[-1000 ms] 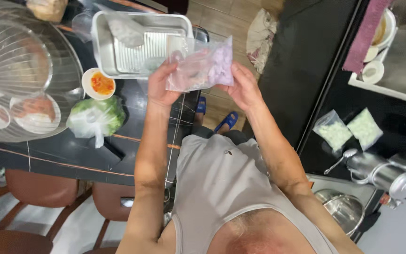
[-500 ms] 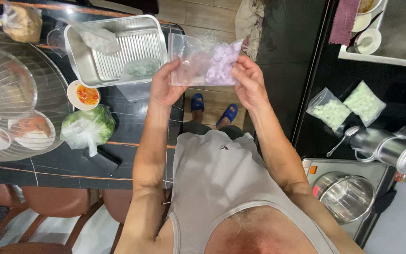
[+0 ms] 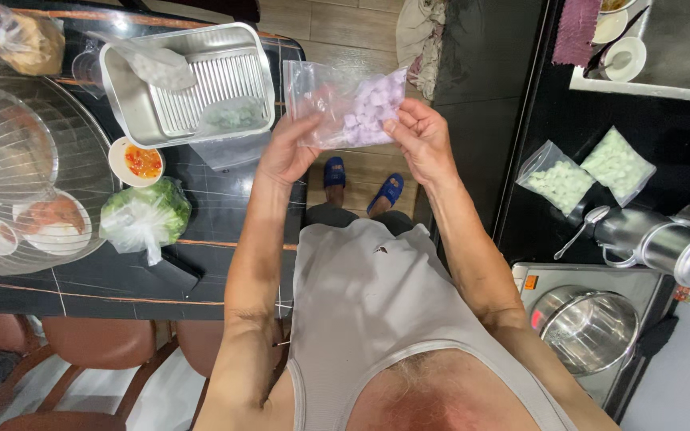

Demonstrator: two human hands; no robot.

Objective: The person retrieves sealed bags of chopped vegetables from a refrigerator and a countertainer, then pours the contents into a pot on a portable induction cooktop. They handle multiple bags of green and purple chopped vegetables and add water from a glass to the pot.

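**Both hands hold a clear bag of purple cubes**

The left hand and right hand hold a clear bag between them, in the air over the floor gap between two dark benches. Each hand's fingers are closed on one side edge of the bag. Pale purple cubes sit bunched toward the right hand's side.

On the left bench, just beside the left hand, stands a metal tray with a ribbed insert. Near it are a small dish of red sauce and bagged greens. On the right bench, two bags of pale cubes lie beside a spoon.
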